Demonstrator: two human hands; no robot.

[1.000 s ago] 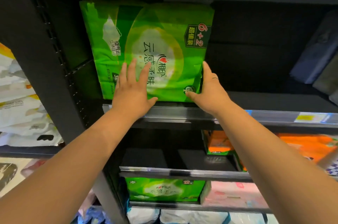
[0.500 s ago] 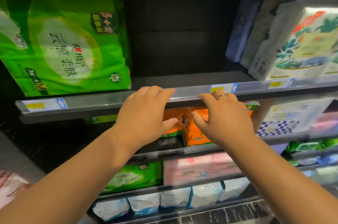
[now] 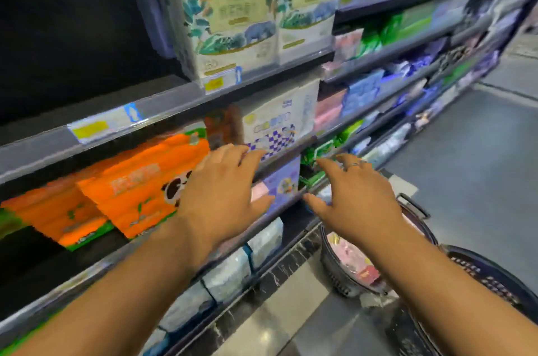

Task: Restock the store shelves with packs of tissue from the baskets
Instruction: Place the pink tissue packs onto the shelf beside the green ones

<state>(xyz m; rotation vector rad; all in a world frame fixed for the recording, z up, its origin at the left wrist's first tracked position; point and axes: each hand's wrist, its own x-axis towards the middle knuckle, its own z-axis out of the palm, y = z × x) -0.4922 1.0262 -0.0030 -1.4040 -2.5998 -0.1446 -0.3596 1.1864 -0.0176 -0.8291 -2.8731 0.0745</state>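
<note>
A second ago we had both hands on a green pack at the left end of an upper shelf. Now that pack is out of view and we have turned right along the aisle. Our left hand (image 3: 221, 195) and right hand (image 3: 358, 195) are both empty, with fingers spread apart and holding nothing. They hang in front of the front edge of a lower shelf (image 3: 163, 111) without gripping it. We judge that one pack has been placed and we are heading back for the next.

The stock still to go up lies low on the right, on the floor by the foot of the shelves. We count two baskets. The nearer basket (image 3: 332, 262) sits just under our right wrist and holds pink packs (image 3: 349, 256), too blurred and hidden for us to number. The farther basket (image 3: 483, 274) is partly behind our right forearm, and we cannot see what is in it.

On the shelves we count two orange packs (image 3: 139, 189) at the left and two leaf-print packs (image 3: 233, 12) at the front edge above. The rest is smeared by motion.
</note>
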